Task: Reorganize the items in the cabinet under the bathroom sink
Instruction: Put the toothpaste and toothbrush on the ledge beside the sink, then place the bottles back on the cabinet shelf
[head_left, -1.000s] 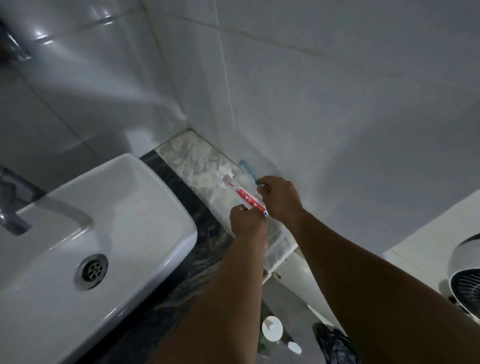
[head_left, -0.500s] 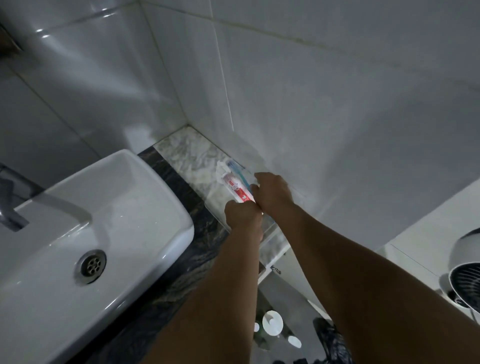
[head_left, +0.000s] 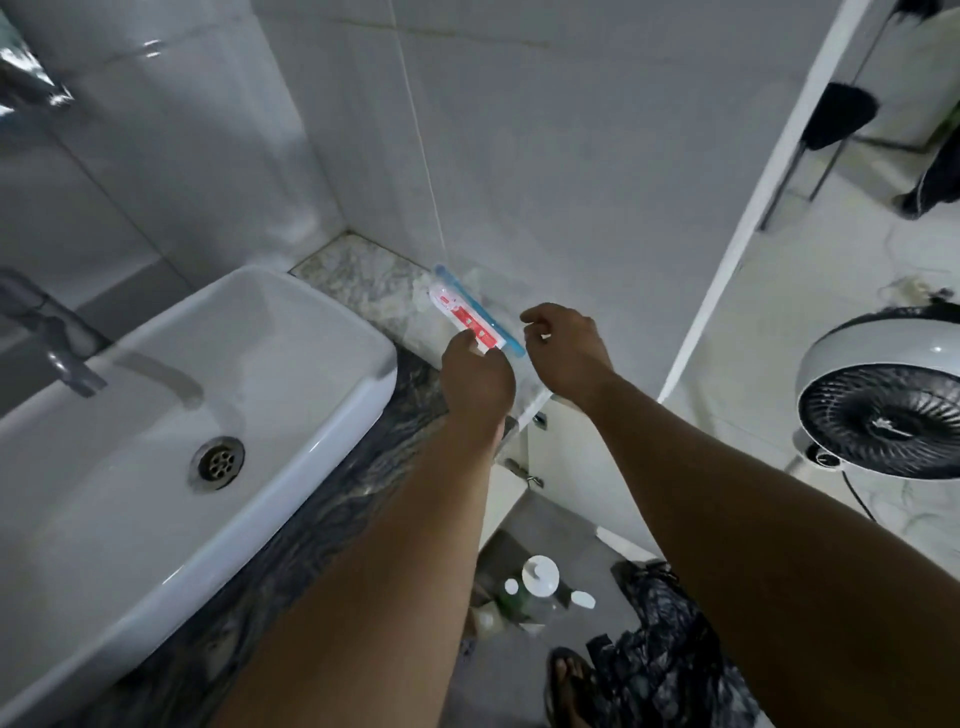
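Red/white toothpaste tube (head_left: 467, 319) w/ blue toothbrush (head_left: 480, 312); left hand (head_left: 475, 382) pinching tube, right hand (head_left: 566, 348) loose, empty.

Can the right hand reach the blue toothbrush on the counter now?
Probably yes. The right hand hovers open just beside the toothbrush, with nothing between them; the left hand touches only the toothpaste alongside it.

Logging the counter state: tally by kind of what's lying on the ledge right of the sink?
Toothpaste tube, red and white: 1
Toothbrush, blue: 1
Total: 2
The left hand touches the tube's near end; the right hand is open beside them.
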